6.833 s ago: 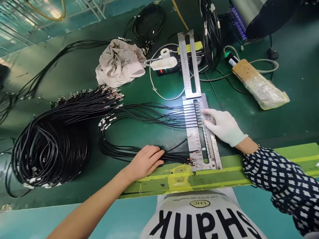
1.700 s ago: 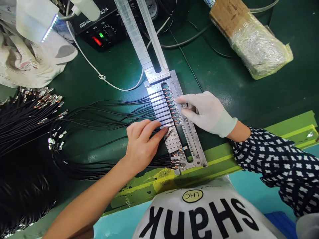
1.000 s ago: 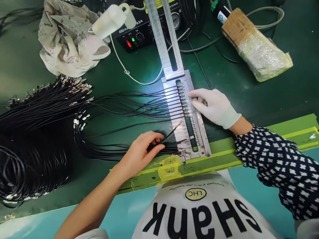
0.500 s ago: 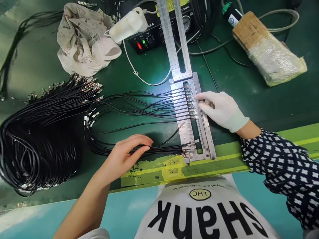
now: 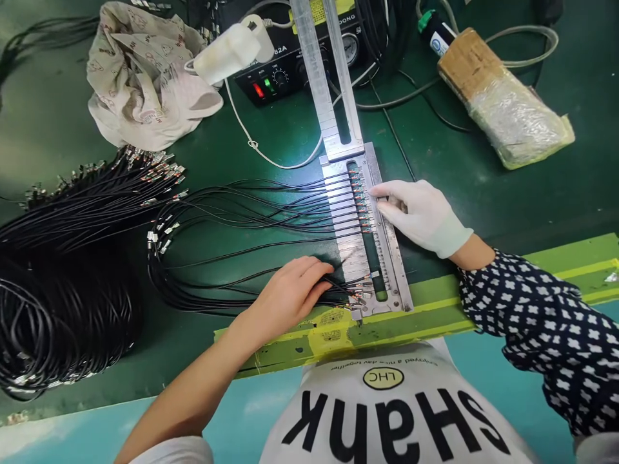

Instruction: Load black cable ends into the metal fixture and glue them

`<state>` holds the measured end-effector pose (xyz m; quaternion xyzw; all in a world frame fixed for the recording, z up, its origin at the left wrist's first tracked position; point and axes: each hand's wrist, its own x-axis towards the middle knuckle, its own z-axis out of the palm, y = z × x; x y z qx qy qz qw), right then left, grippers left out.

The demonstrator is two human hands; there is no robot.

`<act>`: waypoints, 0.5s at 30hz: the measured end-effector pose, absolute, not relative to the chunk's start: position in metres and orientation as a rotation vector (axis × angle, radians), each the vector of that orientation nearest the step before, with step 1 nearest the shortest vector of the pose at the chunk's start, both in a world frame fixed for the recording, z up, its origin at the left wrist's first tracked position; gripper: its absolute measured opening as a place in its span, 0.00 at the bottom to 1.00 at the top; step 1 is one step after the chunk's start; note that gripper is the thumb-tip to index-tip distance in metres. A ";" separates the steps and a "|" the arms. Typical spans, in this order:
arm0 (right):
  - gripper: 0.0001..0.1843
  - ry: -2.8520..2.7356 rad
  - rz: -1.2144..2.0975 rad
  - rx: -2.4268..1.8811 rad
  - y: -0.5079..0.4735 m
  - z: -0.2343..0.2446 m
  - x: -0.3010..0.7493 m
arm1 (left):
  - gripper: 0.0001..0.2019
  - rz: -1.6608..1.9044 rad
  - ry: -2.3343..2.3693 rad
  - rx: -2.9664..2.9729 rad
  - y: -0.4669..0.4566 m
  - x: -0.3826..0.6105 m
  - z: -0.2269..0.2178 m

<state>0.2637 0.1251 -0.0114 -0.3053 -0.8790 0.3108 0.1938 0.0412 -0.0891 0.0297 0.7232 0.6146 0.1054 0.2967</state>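
A slotted metal fixture (image 5: 355, 248) lies on the bench in front of me. Across its upper half run several thin black cables (image 5: 271, 222), their wired ends seated side by side along the slot. My right hand (image 5: 420, 216), in a white glove, grips the fixture's right edge with thumb and fingertips. Low on the left side, my bare left hand (image 5: 293, 290) has its fingers closed on a black cable, above a bundle of cables (image 5: 213, 303) whose tips rest on the fixture's lower end. The exact pinch point is partly hidden by the fingers.
A large coil of black cables (image 5: 62, 309) fills the left side. Behind stand a crumpled cloth (image 5: 149, 77), a white plastic device (image 5: 229, 51) with a cord, and a black control box (image 5: 271, 80). A plastic-wrapped block (image 5: 512, 103) lies at the right. Yellow-green tape (image 5: 285, 345) borders the bench edge.
My left hand has moved right along the cables toward the fixture, taking a loose cable end with it. My right hand stays on the fixture's edge. The whole view has shifted slightly.
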 end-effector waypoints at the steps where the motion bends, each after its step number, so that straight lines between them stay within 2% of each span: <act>1: 0.16 -2.465 0.875 -0.856 0.125 -0.012 0.264 | 0.09 0.281 1.594 1.890 -0.089 0.042 0.032; 4: 0.16 -2.459 0.881 -0.851 0.125 -0.012 0.263 | 0.05 0.334 1.479 1.734 -0.090 0.043 0.039; 7: 0.15 -2.457 0.885 -0.844 0.126 -0.013 0.263 | 0.05 0.489 1.565 1.704 -0.086 0.043 0.041; 15: 0.14 -2.455 0.892 -0.835 0.127 -0.014 0.264 | 0.08 0.797 1.796 1.889 -0.056 0.056 0.011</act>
